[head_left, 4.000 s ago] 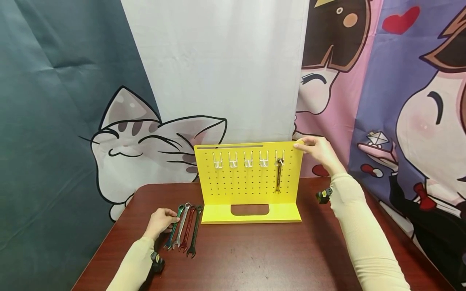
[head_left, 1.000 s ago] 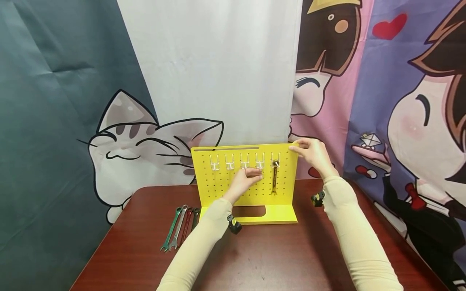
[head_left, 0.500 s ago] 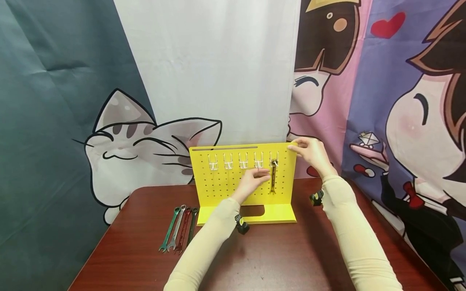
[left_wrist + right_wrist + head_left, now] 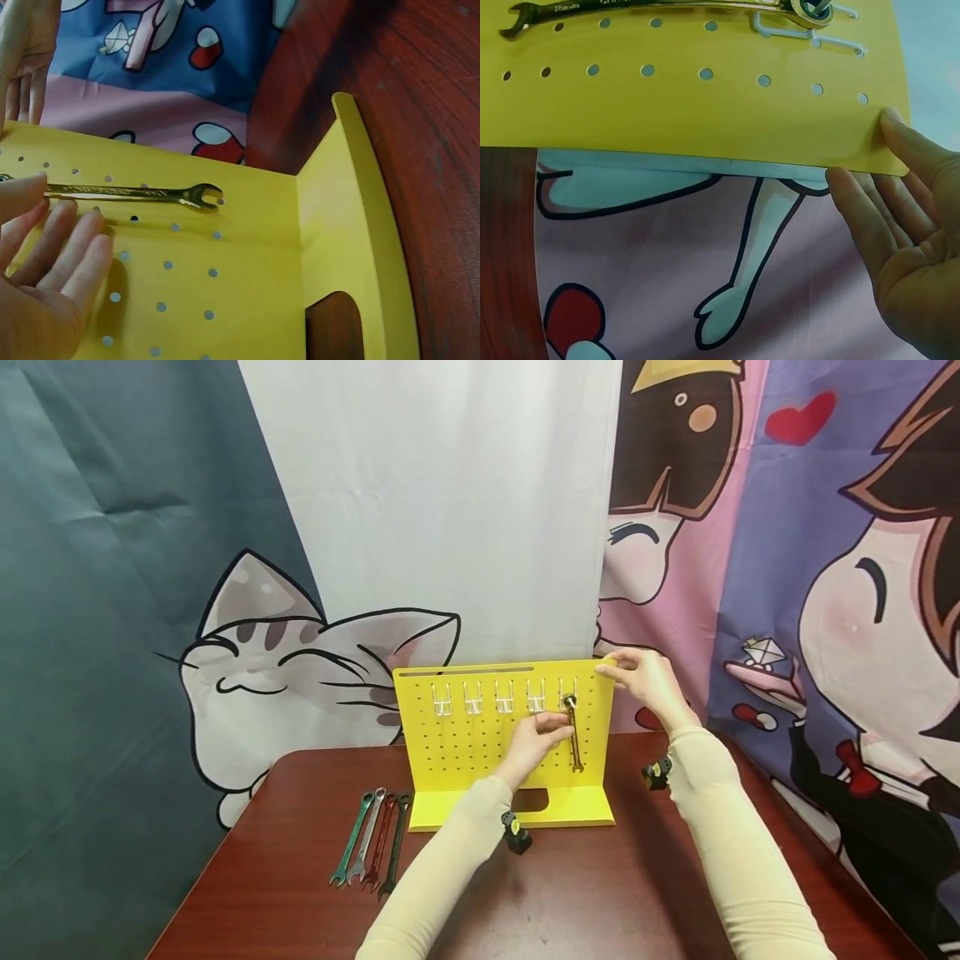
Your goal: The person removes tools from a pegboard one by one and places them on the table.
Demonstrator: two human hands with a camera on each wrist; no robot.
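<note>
A yellow pegboard stands upright on the table. From its rightmost hook hangs a brass-coloured combination wrench, ring end up, its lower end swung slightly right. My left hand pinches the wrench's shaft near the ring end between thumb and forefinger; in the left wrist view the other fingers spread beside the shaft. The board's top right corner is pinched by my right hand, thumb in front and fingers behind, as the right wrist view shows. The ring sits around the hook in that view.
Left of the board several wrenches lie side by side on the red-brown table: green, silver, red and dark. More wire hooks carry nothing. A printed cloth hangs behind.
My left hand has gone from the green wrench at left across to the hanging wrench and now pinches it; its lower end has swung slightly right. My right hand has stayed on the board's corner.
</note>
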